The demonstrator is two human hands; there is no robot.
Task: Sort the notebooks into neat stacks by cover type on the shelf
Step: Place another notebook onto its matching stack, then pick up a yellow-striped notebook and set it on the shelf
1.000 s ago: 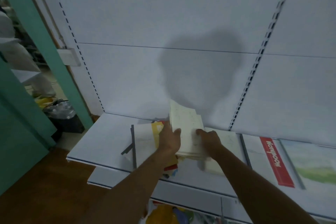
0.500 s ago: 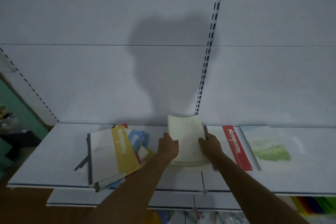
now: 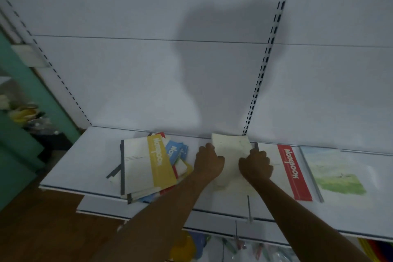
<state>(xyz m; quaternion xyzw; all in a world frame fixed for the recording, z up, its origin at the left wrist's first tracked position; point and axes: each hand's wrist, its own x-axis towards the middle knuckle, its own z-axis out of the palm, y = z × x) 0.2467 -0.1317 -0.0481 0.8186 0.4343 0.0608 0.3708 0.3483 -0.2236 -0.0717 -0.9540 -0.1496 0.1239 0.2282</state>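
Both my left hand (image 3: 209,162) and right hand (image 3: 255,166) curl round the side edges of the cream notebooks (image 3: 231,151), mid-shelf (image 3: 85,161). Likely light, floppy, slidey; grip edges low. Mixed pile (image 3: 148,168) left, red-band notebook (image 3: 291,172) right.

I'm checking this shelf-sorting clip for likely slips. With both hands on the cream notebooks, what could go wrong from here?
1. The mixed pile at left lies skewed, its corner past the shelf's front edge; a nudge from the left hand might tip some off.
2. The cream stack, held by both the left and right hand, sits close against the red-striped notebook; squaring it could push that one askew.
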